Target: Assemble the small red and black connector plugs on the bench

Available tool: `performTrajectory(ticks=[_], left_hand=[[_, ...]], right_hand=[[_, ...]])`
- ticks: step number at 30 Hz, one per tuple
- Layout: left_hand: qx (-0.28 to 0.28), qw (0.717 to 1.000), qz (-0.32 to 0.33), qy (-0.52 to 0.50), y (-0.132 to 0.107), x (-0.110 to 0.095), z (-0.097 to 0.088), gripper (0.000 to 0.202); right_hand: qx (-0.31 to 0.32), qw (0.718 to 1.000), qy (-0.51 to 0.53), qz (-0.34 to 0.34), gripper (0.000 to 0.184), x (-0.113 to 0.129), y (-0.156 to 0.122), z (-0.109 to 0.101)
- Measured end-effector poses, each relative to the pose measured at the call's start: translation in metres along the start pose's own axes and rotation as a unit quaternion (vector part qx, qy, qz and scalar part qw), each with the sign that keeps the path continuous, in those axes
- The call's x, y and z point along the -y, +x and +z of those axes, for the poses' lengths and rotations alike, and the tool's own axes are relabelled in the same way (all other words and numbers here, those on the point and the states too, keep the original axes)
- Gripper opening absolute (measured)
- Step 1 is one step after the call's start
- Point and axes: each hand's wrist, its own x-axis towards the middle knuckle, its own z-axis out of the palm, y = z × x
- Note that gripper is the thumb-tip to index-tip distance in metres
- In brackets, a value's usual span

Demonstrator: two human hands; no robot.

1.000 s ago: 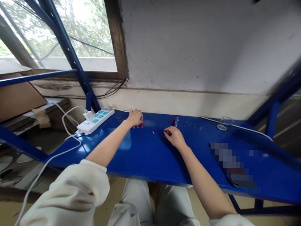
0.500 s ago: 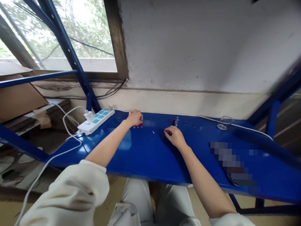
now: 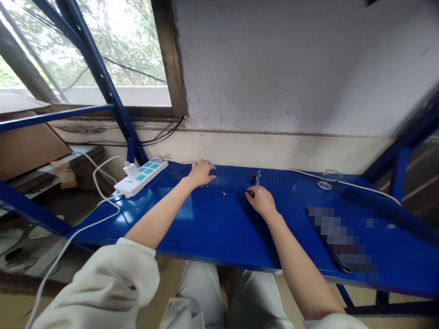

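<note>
My left hand (image 3: 202, 173) is at the far edge of the blue table (image 3: 217, 227), its fingers spread and thumb apart. Beneath its palm, small red-and-clear pieces (image 3: 207, 184) show only in part. My right hand (image 3: 263, 199) rests nearer the middle with curled fingers; whatever may be between them is too small to make out. Just beyond it a small red and black piece (image 3: 253, 176) stands beside clear slim pieces (image 3: 258, 177). Between my hands lies a tiny pinkish bit (image 3: 224, 193).
A white power strip (image 3: 141, 177) with a plugged-in adapter lies at the left end. To the right are tiny clear pieces (image 3: 274, 180), a clear round container (image 3: 326, 182) and a dark flat object (image 3: 341, 243), blurred by pixels. A white cable (image 3: 370, 190) runs along the back.
My left hand has shifted slightly right and opened its fingers above the red pieces. My right hand has moved a little right, its fingers still curled.
</note>
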Motion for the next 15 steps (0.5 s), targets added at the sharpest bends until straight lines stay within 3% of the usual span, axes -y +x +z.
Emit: performTrajectory(ticks=[3,6,10,15], left_hand=[[-0.068,0.995,0.056,-0.046,-0.005,-0.033,0.010,0.035],[-0.054,0.991,0.096,-0.081,-0.008,-0.067,0.034,0.044],[-0.005,0.992,0.051,-0.117,-0.004,-0.098,0.071,0.059],[-0.024,0.990,0.013,-0.138,0.012,-0.114,0.094,0.061]], right_hand=[[0.016,0.994,-0.061,0.089,0.028,-0.005,-0.002,-0.004],[0.035,0.987,-0.087,0.133,0.034,-0.008,-0.003,-0.003],[0.064,0.984,-0.072,0.149,0.043,-0.009,-0.002,0.002],[0.094,0.979,-0.057,0.173,0.048,-0.010,0.001,0.009]])
